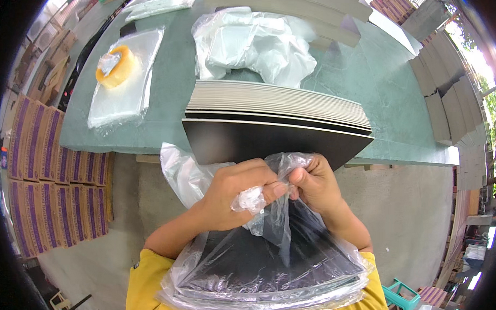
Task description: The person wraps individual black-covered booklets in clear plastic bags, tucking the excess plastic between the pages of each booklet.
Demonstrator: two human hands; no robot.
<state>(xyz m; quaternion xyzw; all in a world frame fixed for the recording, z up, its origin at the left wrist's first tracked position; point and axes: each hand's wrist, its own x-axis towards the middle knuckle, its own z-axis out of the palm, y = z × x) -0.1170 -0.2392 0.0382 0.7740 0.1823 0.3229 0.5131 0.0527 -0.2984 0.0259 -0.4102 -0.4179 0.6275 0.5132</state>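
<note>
Close against my body is a clear plastic bag (289,235) with flat black sheets (228,255) inside it. My left hand (238,190) is closed on gathered plastic of the bag, and a crumpled wad of clear film (250,200) sticks out of its fist. Thumb and fingers of my right hand (315,184) pinch the bag's bunched top, close beside the left thumb. A loose white plastic flap (184,174) hangs out past the left hand. Just beyond the hands, a stack of black boards with pale edges (276,142) stands at the table's near edge.
On the green table (381,94) lie crumpled clear bags (257,46) and, to the left, flat clear bags (121,101) under a yellow tape roll (116,68). Grey stacks (444,96) flank the right. Cartons (56,181) stand on the left, a teal stool (400,298) at lower right.
</note>
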